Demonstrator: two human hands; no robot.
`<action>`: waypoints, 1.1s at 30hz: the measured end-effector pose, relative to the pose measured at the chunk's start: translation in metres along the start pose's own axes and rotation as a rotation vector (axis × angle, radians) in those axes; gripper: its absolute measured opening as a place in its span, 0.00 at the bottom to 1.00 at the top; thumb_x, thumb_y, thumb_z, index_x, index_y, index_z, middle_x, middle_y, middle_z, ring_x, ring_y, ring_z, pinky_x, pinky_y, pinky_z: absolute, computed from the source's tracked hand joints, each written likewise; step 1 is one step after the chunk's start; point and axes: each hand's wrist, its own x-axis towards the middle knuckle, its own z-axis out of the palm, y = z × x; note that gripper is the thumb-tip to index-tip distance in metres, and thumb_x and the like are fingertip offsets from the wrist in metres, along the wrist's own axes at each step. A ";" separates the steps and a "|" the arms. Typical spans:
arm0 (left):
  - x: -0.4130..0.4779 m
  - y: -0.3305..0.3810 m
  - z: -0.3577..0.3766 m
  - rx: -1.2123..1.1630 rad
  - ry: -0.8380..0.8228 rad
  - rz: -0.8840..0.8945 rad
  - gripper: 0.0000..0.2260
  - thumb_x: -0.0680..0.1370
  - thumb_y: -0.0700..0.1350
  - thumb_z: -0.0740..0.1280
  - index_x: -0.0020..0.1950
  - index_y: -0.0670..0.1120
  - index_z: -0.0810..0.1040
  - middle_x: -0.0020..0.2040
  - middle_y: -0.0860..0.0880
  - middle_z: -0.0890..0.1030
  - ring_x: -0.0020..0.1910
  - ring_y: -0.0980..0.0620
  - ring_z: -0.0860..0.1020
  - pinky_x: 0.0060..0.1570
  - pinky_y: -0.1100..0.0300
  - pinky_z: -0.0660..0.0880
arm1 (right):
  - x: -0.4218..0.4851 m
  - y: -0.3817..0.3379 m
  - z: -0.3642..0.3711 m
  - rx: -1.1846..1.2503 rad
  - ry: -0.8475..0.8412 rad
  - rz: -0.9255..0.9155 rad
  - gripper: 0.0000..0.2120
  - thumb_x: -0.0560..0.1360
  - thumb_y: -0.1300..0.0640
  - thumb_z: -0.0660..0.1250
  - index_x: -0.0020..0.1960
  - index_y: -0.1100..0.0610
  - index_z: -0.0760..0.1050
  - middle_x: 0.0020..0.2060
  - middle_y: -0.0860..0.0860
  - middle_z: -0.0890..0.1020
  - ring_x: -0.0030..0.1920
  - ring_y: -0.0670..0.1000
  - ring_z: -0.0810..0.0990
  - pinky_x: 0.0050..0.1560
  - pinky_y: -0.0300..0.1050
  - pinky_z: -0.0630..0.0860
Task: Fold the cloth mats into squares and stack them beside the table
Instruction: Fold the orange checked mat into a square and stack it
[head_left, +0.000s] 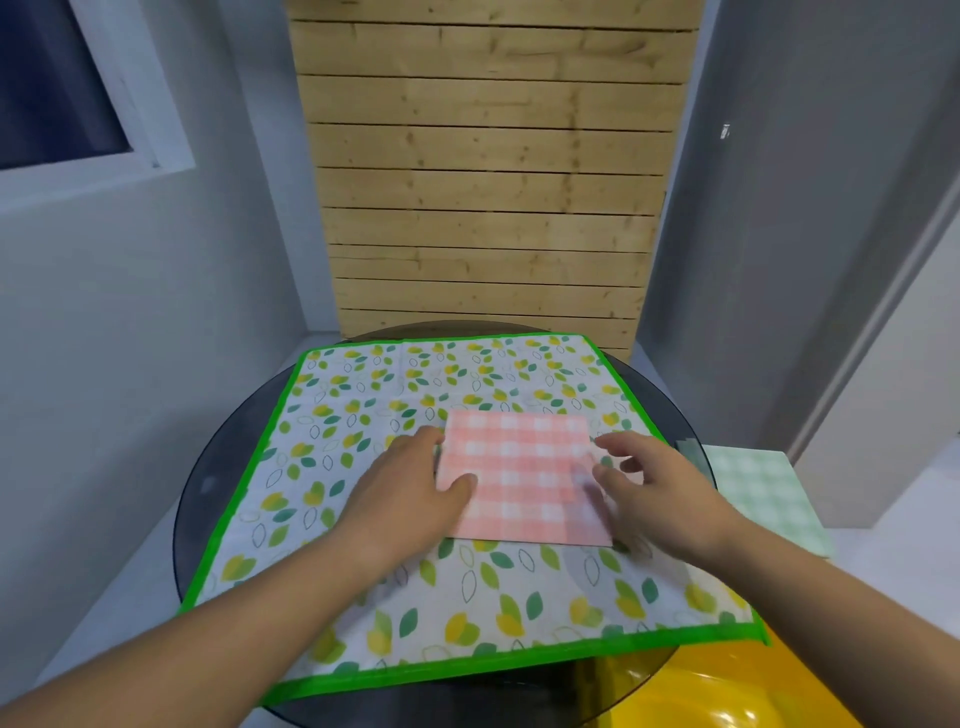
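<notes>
A pink checked cloth mat (519, 467), folded into a square, lies in the middle of a large leaf-print mat with a green border (363, 415). That big mat is spread flat over the round dark glass table (208, 467). My left hand (405, 488) rests on the pink square's left edge, fingers straight, thumb lying on the cloth. My right hand (644, 483) hovers at its right edge with fingers loosely spread; it looks blurred. A folded green checked mat (763, 493) lies on the low white surface to the right of the table.
A wooden slat panel (488, 182) stands behind the table between grey walls. A yellow round object (717, 691) shows under the glass at the lower right. A window (62, 93) is at the upper left.
</notes>
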 end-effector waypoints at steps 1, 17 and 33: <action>0.003 0.004 -0.001 0.004 -0.011 -0.029 0.19 0.78 0.59 0.68 0.66 0.56 0.70 0.57 0.56 0.75 0.53 0.56 0.76 0.42 0.61 0.72 | 0.001 -0.004 0.001 0.015 0.022 0.024 0.17 0.79 0.48 0.63 0.67 0.47 0.72 0.62 0.47 0.76 0.57 0.46 0.76 0.58 0.45 0.72; 0.024 0.008 -0.008 -0.320 -0.083 -0.272 0.14 0.73 0.47 0.77 0.54 0.48 0.76 0.53 0.50 0.78 0.49 0.52 0.78 0.42 0.59 0.75 | 0.018 -0.015 0.013 0.322 -0.028 0.324 0.12 0.73 0.54 0.74 0.55 0.48 0.76 0.54 0.54 0.77 0.49 0.55 0.80 0.45 0.47 0.78; 0.014 0.029 0.000 -0.506 -0.023 -0.114 0.24 0.75 0.42 0.75 0.68 0.50 0.73 0.54 0.55 0.78 0.52 0.55 0.81 0.51 0.59 0.80 | 0.006 -0.002 0.005 0.280 0.179 0.091 0.17 0.75 0.57 0.71 0.63 0.49 0.76 0.51 0.42 0.77 0.43 0.44 0.78 0.48 0.45 0.78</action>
